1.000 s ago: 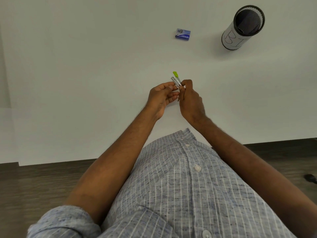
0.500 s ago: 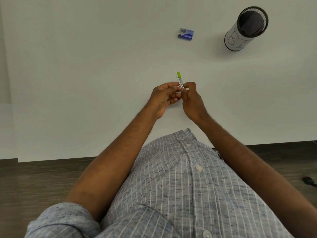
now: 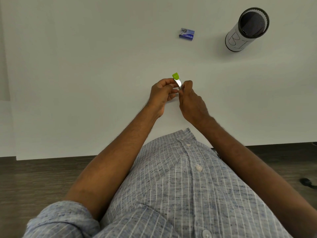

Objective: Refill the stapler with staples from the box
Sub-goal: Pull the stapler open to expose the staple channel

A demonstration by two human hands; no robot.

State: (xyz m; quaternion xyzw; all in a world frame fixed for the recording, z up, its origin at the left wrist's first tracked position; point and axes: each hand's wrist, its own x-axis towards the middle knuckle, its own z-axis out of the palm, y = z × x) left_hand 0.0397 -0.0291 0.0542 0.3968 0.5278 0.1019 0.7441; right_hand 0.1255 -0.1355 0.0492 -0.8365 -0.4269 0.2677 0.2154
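Observation:
A small stapler (image 3: 176, 79) with a lime-green end and a shiny metal body sticks up between my two hands above the white table (image 3: 85, 66). My left hand (image 3: 162, 93) pinches it from the left with thumb and fingers. My right hand (image 3: 189, 98) grips its lower part from the right. The stapler's lower half is hidden by my fingers. The blue staple box (image 3: 187, 34) lies closed on the table, well beyond the hands and slightly right.
A black mesh cylinder holder (image 3: 247, 30) with a white paper label stands at the back right. The table's front edge runs just ahead of my torso, with dark wood floor (image 3: 34, 177) below it.
The stapler's green end has turned more upright and its metal parts look closer together than one second ago. Both hands stay together in the same spot.

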